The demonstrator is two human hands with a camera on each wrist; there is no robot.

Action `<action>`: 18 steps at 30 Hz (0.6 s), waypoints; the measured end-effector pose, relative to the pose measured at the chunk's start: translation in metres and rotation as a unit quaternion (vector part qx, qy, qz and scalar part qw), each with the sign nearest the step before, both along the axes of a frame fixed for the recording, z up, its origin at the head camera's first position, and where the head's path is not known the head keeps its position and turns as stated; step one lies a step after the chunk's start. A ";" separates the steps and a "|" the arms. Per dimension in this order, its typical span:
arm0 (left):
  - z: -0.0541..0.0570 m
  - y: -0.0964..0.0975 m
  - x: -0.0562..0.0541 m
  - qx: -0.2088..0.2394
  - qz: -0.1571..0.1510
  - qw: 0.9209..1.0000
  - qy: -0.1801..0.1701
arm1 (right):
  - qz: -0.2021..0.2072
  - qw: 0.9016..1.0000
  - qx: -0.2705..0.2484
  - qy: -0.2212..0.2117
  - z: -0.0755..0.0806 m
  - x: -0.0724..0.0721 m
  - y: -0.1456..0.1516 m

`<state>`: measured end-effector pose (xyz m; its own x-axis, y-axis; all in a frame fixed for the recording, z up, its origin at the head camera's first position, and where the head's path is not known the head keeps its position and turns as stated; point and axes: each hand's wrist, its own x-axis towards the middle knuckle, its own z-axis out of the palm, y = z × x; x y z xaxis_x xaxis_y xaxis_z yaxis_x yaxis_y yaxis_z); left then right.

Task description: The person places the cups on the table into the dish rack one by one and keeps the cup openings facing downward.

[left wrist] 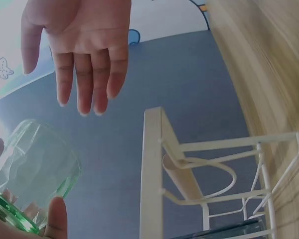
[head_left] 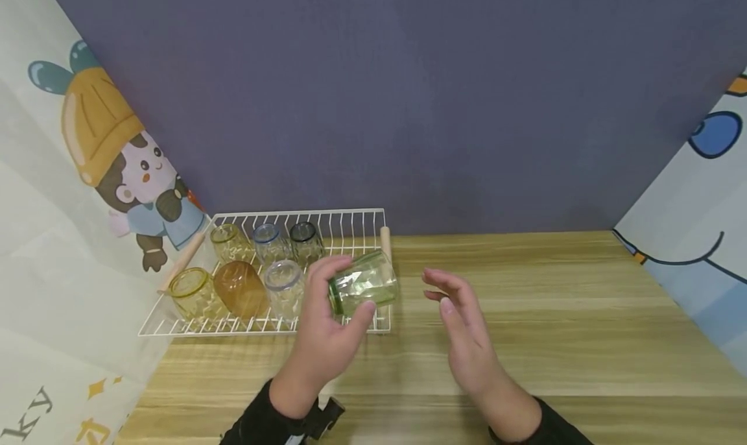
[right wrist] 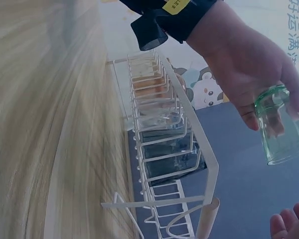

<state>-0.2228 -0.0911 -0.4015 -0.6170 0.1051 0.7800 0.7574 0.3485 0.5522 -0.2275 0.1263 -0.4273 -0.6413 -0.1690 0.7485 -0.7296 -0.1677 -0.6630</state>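
Observation:
My left hand holds a green glass on its side, pinched between thumb and fingers, above the right end of a white wire rack. The fingers wrap the green-rimmed end. To the right of the glass, my right hand is apart from it, its fingers loosely bent and nothing in them. In the left wrist view the right hand shows its palm with fingers extended. The right wrist view has the green glass in the left hand, high beside the rack.
Several glasses stand in the rack: yellow, amber, clear, blue-rimmed and dark. Wooden handles top its ends. The wood-grain table meets a dark panel behind.

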 end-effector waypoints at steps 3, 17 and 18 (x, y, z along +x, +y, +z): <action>0.001 0.000 0.000 0.005 -0.004 1.000 -0.009 | 0.004 1.000 0.003 -0.007 0.000 -0.001 0.001; 0.027 -0.021 -0.004 -0.049 0.037 0.997 -0.038 | -0.078 0.982 0.153 -0.077 -0.008 -0.013 0.010; 0.031 -0.023 -0.005 -0.062 0.042 0.997 -0.031 | -0.080 0.982 0.155 -0.078 -0.010 -0.014 0.010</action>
